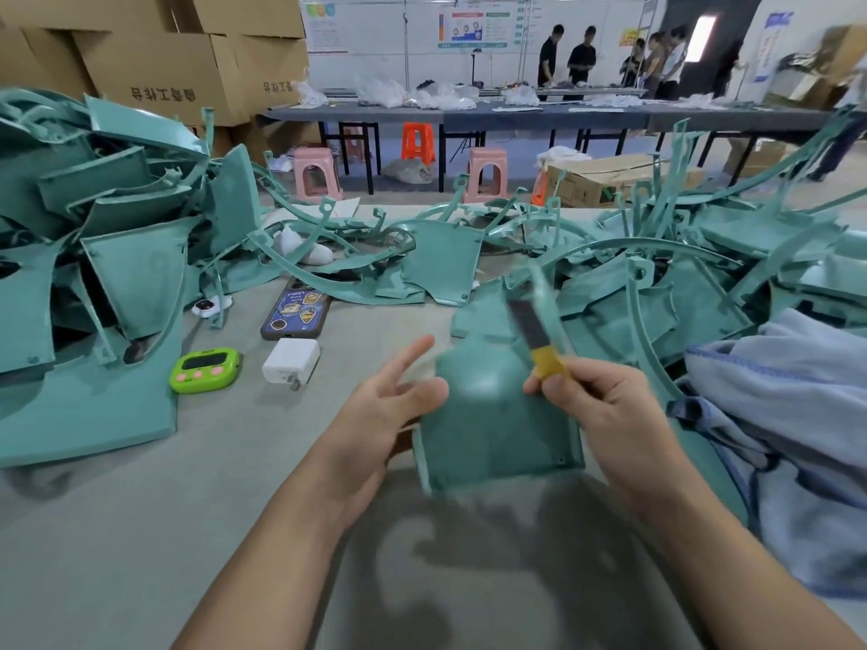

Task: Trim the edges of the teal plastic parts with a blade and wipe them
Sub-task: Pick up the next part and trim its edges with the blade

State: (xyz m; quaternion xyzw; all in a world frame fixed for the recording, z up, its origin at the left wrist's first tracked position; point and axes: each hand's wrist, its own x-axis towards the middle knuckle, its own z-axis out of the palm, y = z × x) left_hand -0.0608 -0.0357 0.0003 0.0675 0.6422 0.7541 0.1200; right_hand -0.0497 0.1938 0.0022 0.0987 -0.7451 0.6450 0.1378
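Observation:
A teal plastic part point(492, 415) with a rounded top hangs above the table in front of me, blurred. My left hand point(380, 405) holds its left edge with the thumb on the face, while the index and middle fingers stick out straight. My right hand point(596, 405) grips the yellow handle of a blade point(539, 340), whose dark blade points up and left over the part's upper right edge. A blue cloth point(797, 415) lies bunched at my right.
Heaps of teal parts point(117, 255) cover the left, back and right of the grey table point(140, 532). A green timer point(204, 369), a white charger point(291, 359) and a phone point(295, 312) lie left of centre. Cardboard boxes, stools and people stand beyond.

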